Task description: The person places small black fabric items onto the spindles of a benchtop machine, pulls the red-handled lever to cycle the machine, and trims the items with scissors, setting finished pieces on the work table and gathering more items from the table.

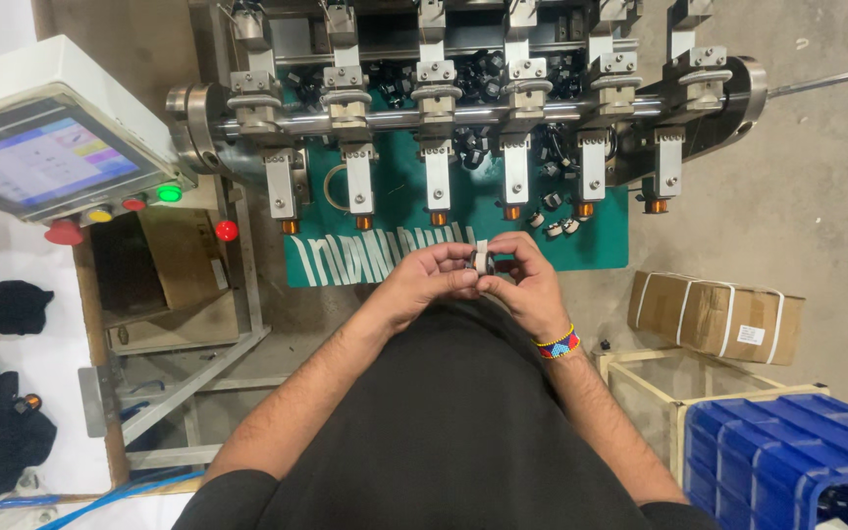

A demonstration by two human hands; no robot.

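Both hands meet in front of the person's body, just below the front edge of the green mat (601, 250) under the machine's row of spindles (515, 169). The left hand (424, 285) and right hand (532, 285) pinch a small pale ring-shaped part (482, 257) between their fingertips. It looks light, rigid and smooth, so a firm pinch on its rim seems safest.

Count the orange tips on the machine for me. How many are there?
6, in a row under the machine's metal arms: far left, then, and far right. More may be hidden behind the parts.
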